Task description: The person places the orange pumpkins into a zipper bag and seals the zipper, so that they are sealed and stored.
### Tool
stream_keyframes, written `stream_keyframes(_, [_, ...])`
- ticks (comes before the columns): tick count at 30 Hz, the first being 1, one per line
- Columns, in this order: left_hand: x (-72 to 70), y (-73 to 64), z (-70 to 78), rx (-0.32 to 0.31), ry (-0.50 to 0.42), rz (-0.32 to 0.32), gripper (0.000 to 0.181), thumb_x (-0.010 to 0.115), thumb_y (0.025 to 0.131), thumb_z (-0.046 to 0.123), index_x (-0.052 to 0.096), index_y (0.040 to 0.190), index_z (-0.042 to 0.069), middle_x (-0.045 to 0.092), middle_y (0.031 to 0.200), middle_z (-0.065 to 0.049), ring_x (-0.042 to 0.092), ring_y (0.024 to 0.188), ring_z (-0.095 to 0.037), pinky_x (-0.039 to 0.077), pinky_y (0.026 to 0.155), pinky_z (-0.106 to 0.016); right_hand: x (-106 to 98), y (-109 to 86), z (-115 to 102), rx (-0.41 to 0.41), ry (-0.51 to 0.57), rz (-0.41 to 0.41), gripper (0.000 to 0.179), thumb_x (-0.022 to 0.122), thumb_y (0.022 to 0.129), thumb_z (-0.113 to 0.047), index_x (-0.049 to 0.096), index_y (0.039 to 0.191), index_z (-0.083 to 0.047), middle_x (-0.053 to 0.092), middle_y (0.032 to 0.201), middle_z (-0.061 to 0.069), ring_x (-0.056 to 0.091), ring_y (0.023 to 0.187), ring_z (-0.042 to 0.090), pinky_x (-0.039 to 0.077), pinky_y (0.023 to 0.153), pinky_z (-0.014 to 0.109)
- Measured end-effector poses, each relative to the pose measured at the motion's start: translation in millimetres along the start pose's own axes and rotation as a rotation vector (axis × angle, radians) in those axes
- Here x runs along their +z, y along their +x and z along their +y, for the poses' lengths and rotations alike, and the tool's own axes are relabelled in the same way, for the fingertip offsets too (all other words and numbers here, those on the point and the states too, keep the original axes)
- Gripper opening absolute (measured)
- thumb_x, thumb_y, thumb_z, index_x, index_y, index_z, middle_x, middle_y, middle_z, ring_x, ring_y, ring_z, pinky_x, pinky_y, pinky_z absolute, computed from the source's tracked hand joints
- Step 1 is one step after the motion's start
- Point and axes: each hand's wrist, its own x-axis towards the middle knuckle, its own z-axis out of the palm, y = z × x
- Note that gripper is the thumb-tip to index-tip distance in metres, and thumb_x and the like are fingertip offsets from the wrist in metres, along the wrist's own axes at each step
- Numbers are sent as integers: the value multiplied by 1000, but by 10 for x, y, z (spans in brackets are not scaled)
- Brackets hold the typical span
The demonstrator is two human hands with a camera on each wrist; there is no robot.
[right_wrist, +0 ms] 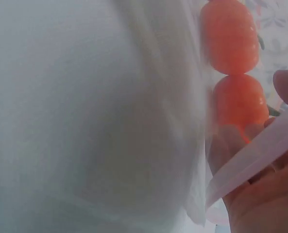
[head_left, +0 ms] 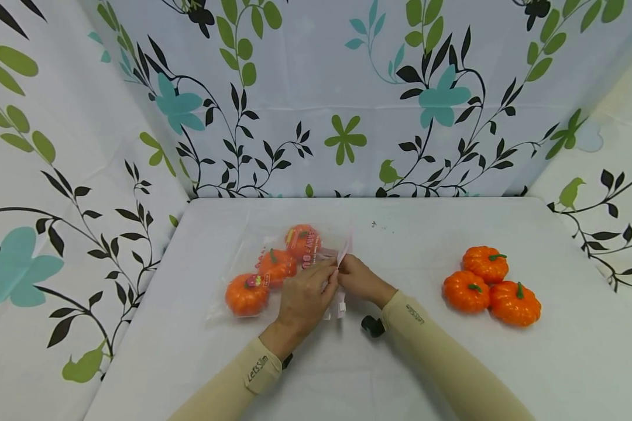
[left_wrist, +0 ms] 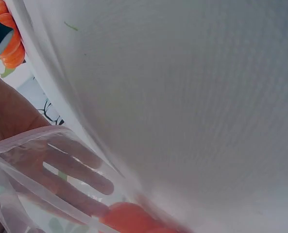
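Note:
On the table lies a clear plastic zip bag (head_left: 346, 247) with red printing. Inside it are three small orange toy pumpkins (head_left: 246, 295) with green stems, in a slanting row. My left hand (head_left: 304, 295) pinches the bag's right-hand edge, thumb toward the strip. Beside it my right hand (head_left: 364, 282) holds the same edge; its fingertips are partly hidden in the head view. Through the plastic, the left wrist view shows the right hand's fingers (left_wrist: 80, 177) extended, near a bagged pumpkin. The strip (right_wrist: 253, 155) crosses the left hand's fingers in the right wrist view.
Three more orange pumpkins (head_left: 466, 291) sit touching each other at the right of the white table (head_left: 400, 374). Leaf-patterned cloth (head_left: 305, 88) hangs behind and at both sides. A black wrist camera (head_left: 372, 326) projects beside the right sleeve.

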Motion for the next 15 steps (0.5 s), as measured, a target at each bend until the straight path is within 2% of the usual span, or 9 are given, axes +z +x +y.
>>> stream_keyframes(4, [0, -4, -9, -1, -14, -13, 10, 76, 88, 7, 77, 95, 1, 76, 108, -11, 74, 96, -23, 59, 78, -34, 11, -4, 0, 6, 4, -39, 26, 45, 87, -1, 64, 102, 9, 57, 80, 1, 51, 72, 13, 43, 66, 27])
stream_keyframes(6, [-2, -5, -9, -6, -18, -21, 10, 76, 88, 7, 77, 96, 1, 76, 108, -11, 74, 96, -23, 59, 79, -34, 17, -14, -5, 15, 22, -46, 26, 44, 87, 0, 63, 102, 8, 55, 82, -2, 50, 73, 11, 43, 68, 25])
stream_keyframes(10, [-3, -5, -8, -14, -3, -17, 10, 76, 88, 7, 78, 95, 1, 76, 107, -11, 74, 95, -23, 59, 79, -34, 21, -23, -29, 45, 29, -55, 18, 44, 87, -2, 61, 91, 5, 49, 74, -4, 45, 67, 11, 39, 62, 26])
stream_keyframes(11, [-5, -4, -6, -19, 3, -15, 9, 75, 88, 7, 78, 95, 1, 76, 107, -11, 75, 95, -23, 59, 79, -34, 18, -32, -31, 50, 26, -49, 17, 46, 88, -3, 61, 91, 4, 51, 75, -3, 46, 68, 12, 40, 63, 27])
stream_keyframes(13, [-10, 2, 0, -28, 16, -11, 9, 75, 87, 7, 78, 94, 2, 76, 107, -10, 74, 95, -23, 59, 79, -34, -3, -61, -46, 63, 33, -42, 22, 48, 93, -6, 66, 101, 4, 62, 84, 1, 56, 76, 15, 47, 69, 29])
stream_keyframes(15, [-16, 11, 8, -36, 30, -10, 11, 75, 87, 7, 78, 95, 2, 76, 107, -10, 74, 95, -23, 59, 79, -34, -51, -130, -63, 68, 2, -12, 31, 52, 98, -11, 64, 123, 3, 68, 110, 7, 64, 101, 22, 52, 88, 39])
